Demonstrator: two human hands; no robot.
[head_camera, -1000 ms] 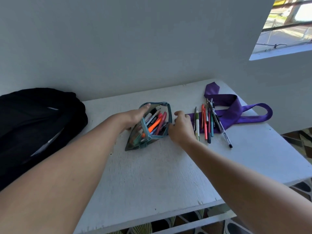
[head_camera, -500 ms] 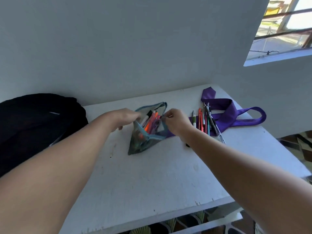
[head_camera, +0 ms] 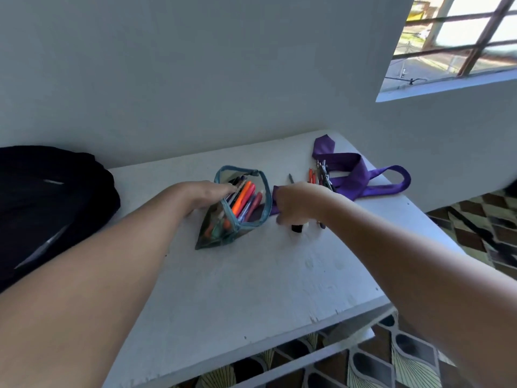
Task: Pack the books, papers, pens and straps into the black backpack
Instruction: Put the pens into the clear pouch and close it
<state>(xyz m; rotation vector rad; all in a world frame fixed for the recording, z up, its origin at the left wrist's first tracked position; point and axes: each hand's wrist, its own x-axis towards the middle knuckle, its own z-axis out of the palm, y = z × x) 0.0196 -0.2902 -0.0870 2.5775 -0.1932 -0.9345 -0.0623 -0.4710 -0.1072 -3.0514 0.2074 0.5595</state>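
On the white desk [head_camera: 251, 289], right of the open pencil pouch [head_camera: 237, 208] the left hand [head_camera: 207, 194] steadies, the right hand [head_camera: 296, 205] clenches light, stiff, roll-prone pens [head_camera: 319, 177], best gathered mid-barrel.

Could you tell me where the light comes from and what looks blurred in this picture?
Head view: daylight enters through the window at upper right, overexposed; right hand is motion-blurred over the loose pens; wide-angle lens bends the table edges.

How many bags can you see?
2: the black backpack at the table's left edge, and the open pencil case in the middle, with pens inside. None seems hidden.
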